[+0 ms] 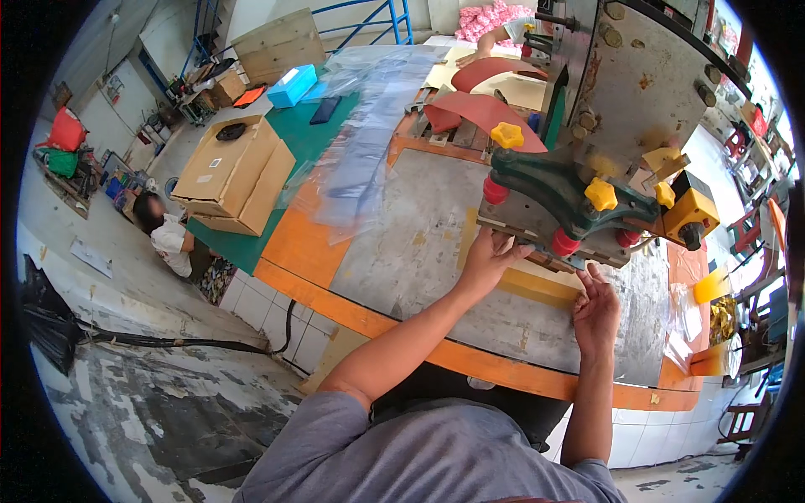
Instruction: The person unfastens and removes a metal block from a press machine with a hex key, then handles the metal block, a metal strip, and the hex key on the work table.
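Observation:
A heavy machine press with a dark green cross-shaped head, yellow star knobs and red round collars stands over a worn grey metal bed. My left hand is closed at the front edge of the flat plate beneath that head; its fingertips are partly hidden there. Just right of it, my right hand is raised palm up, fingers apart and loosely bent, the tips close to the plate's edge. Whether they touch it I cannot tell. Below the plate a tan sheet lies on the bed.
Clear plastic sheets spread along the left, beside a cardboard box and a blue box on a green surface. Behind the press, another person's hand is near red curved strips. An orange drink stands right; a person sits left.

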Demonstrator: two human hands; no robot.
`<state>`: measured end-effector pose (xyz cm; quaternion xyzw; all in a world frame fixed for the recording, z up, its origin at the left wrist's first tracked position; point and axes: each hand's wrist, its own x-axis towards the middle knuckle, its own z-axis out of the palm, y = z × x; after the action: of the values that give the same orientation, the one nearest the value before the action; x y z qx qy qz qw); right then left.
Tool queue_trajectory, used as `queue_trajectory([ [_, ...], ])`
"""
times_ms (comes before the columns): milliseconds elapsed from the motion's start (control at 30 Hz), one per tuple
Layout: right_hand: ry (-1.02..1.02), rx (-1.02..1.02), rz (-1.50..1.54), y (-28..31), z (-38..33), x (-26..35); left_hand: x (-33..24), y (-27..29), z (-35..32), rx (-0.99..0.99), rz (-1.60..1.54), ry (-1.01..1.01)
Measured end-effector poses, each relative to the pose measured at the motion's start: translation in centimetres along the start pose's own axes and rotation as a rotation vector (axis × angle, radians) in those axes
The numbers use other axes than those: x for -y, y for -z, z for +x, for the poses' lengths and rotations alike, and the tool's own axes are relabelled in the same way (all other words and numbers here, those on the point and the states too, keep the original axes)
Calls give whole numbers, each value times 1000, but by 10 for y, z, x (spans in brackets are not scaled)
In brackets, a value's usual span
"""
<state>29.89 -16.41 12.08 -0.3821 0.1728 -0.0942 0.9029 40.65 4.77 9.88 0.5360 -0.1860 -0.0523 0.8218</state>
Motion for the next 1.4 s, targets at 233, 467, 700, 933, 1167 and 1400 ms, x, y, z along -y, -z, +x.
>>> queue_trajectory([
  [233, 32, 59, -150, -1, -2, -3, -1, 6, -2, -17, 94, 65],
  [467, 62, 89, -220, 1, -11, 3, -12, 4, -8, -53, 320, 146],
  [700, 80, 96, -239, 2, -10, 5, 24, 32, 3, -55, 248, 140],
  [933, 21, 78, -305, -6, -21, 9, -20, 29, -8, 73, 1132, -81],
  [1167, -12, 122, -393, -4, -25, 6, -20, 13, -17, 210, 1132, -29],
  [1400, -16, 105, -187, -9, -26, 2, -18, 14, -23, 140, 1063, -40],
])
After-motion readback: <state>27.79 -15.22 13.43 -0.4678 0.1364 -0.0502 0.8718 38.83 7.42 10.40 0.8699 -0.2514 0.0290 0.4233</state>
